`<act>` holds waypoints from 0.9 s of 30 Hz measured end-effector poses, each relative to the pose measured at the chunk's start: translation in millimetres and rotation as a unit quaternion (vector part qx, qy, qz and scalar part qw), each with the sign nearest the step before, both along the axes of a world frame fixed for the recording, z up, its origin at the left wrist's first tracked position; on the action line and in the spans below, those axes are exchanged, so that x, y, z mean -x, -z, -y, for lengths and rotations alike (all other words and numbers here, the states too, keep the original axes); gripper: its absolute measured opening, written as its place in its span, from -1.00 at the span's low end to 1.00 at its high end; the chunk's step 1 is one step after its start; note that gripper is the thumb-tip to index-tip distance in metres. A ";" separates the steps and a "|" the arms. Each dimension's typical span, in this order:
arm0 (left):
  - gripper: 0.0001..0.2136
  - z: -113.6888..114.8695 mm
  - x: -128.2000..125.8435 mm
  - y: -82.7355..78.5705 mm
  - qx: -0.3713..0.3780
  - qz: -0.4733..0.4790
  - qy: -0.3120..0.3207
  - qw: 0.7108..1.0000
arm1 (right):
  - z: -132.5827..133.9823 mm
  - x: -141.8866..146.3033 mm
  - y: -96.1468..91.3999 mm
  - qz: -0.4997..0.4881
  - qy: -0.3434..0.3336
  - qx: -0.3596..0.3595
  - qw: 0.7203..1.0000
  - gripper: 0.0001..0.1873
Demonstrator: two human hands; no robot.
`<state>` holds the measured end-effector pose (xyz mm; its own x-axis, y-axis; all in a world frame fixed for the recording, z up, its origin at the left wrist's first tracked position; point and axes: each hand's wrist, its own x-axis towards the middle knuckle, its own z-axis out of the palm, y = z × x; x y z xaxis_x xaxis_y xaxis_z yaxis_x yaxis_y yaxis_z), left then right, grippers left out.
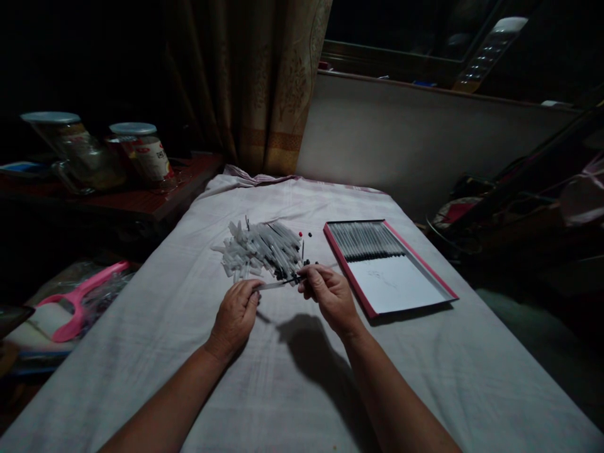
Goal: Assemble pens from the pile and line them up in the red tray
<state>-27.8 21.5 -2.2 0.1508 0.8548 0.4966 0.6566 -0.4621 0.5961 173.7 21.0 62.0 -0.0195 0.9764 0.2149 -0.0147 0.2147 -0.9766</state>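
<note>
My left hand [237, 312] pinches one end of a clear pen barrel [275, 284] held level above the cloth-covered table [292, 371]. At the barrel's other end my right hand [328, 293] is closed, its fingertips on the dark tip. Just beyond both hands lies a heap of clear pen barrels and caps [260, 250], with a few small black and red beads [302, 238] scattered beside it. To the right sits a shallow red-edged box [409, 286] with a row of finished pens [365, 241] lined up at its far end.
A dark wooden side table [141, 198] at the left carries two lidded jars [141, 153]. Below it lies a pink plastic tool [78, 299] on bags. A curtain [264, 82] hangs behind; clutter fills the dark right side.
</note>
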 end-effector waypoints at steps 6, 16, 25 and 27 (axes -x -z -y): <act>-0.76 1.1 0.3 2.0 -0.010 -0.002 -0.001 1.000 | -2.7 3.7 21.0 0.160 -0.092 0.012 0.983 -0.49; -0.76 0.2 0.8 1.2 -0.018 0.004 0.010 1.000 | -42.7 -42.1 27.7 0.588 0.161 0.090 0.787 -0.72; -0.73 -0.2 0.9 2.2 -0.022 -0.010 0.021 0.999 | -42.7 -44.4 37.1 0.552 0.178 0.089 0.810 -0.76; -0.73 -0.1 0.5 3.2 -0.027 -0.014 0.022 0.999 | -31.0 -44.7 38.4 0.471 0.169 0.060 0.864 -0.77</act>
<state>-28.3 21.6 -5.4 0.2024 0.8196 0.5359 0.6517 -0.5212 0.5510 218.4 52.0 23.7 0.1603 0.9745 0.1570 0.8418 -0.0520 -0.5373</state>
